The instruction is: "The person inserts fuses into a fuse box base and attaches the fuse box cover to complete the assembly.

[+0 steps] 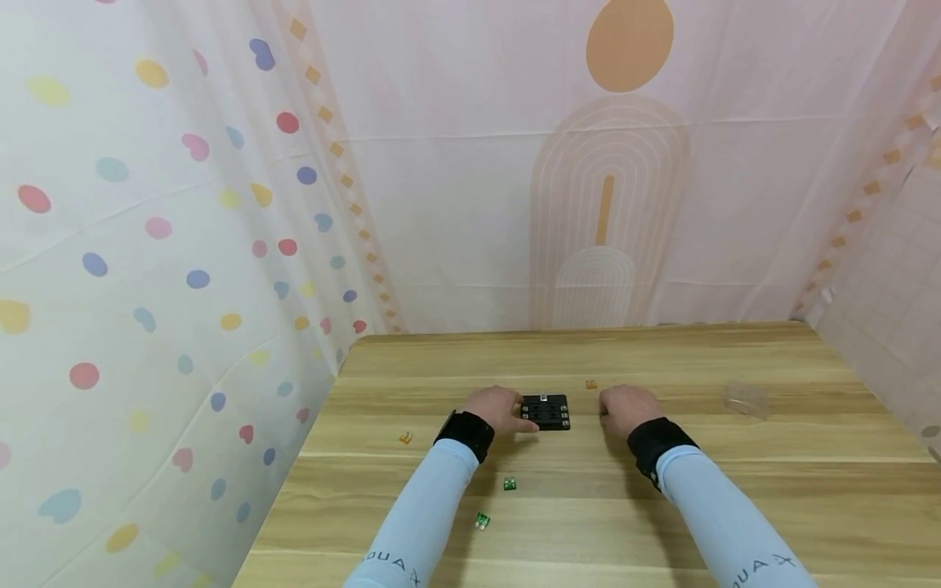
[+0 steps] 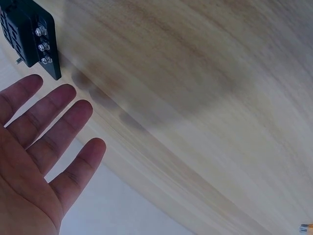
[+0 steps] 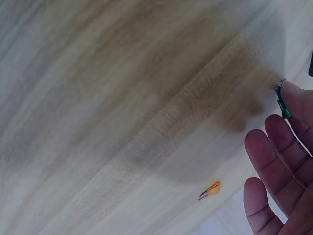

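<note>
The right fingers (image 3: 279, 131) hide part of a green piece (image 3: 282, 108), maybe a fuse, I can't quite tell; the left wrist view crops the black block (image 2: 27, 32).

The tabletop (image 1: 809, 506) has a smooth wood-grain face with a faint sheen, and toward its far edge the black block (image 1: 546, 415) looks like hard plastic set with shiny metal screws (image 2: 44, 46). Translucent orange plastic with bright metal prongs makes up the fuse (image 3: 211, 190) nearer the far edge, while a glossy clear plastic piece (image 1: 747, 399) lies toward the far right corner. The sleeves (image 1: 426, 506) are smooth, matt cloth, the curtain (image 1: 470, 204) thin, creased fabric.
</note>
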A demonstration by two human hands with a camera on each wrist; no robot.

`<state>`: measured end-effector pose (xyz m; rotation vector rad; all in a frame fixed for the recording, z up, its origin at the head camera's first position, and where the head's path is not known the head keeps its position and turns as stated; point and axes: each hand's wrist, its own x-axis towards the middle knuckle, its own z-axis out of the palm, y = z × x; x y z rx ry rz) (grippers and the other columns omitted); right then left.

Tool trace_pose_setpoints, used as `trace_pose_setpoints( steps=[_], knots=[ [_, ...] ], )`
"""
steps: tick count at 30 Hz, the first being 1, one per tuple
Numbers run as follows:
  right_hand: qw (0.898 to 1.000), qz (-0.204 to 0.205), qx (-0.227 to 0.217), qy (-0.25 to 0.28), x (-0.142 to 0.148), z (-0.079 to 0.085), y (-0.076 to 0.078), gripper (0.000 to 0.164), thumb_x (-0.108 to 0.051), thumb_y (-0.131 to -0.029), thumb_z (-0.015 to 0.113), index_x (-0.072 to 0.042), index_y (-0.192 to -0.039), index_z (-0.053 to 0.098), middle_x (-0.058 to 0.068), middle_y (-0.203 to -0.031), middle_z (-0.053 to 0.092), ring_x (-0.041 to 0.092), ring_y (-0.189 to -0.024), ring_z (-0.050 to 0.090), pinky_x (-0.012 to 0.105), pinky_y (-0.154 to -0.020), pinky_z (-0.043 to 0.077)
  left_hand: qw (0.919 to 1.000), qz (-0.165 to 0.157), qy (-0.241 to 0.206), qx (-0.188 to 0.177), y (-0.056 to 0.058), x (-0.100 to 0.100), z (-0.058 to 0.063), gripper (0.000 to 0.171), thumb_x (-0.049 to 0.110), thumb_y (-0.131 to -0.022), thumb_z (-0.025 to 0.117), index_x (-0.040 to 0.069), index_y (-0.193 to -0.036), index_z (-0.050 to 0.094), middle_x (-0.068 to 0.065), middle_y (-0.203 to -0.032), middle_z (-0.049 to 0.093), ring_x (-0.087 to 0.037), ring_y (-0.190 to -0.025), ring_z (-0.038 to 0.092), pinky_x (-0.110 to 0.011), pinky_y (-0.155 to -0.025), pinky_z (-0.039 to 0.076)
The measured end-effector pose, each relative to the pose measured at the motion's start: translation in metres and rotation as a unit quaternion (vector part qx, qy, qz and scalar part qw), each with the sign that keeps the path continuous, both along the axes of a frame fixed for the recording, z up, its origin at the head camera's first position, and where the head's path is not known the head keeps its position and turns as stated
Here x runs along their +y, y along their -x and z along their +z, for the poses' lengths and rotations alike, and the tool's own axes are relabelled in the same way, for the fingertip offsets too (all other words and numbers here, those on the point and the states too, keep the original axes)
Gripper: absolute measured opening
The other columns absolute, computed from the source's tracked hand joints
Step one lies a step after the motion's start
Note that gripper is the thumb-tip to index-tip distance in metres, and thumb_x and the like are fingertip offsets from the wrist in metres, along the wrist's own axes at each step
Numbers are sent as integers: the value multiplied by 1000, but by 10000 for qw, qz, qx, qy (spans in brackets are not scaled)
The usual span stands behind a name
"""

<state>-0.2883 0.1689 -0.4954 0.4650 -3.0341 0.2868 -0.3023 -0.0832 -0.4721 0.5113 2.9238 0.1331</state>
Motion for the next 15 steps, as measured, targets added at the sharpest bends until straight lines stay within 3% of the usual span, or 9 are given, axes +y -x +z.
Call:
trace_pose_setpoints(
  steps=[15],
  knots=[
    [9993, -19, -202, 324, -3, 10, 3, 14, -8, -81, 76, -15, -73, 67, -5, -70, 61, 14, -63, 51, 33, -59, 46, 9999, -48, -38, 98, -4, 5, 4, 69, 60, -81, 75, 17, -134, 64, -1, -122, 68, -19, -111, 63, -35, -94, 50]
  ],
)
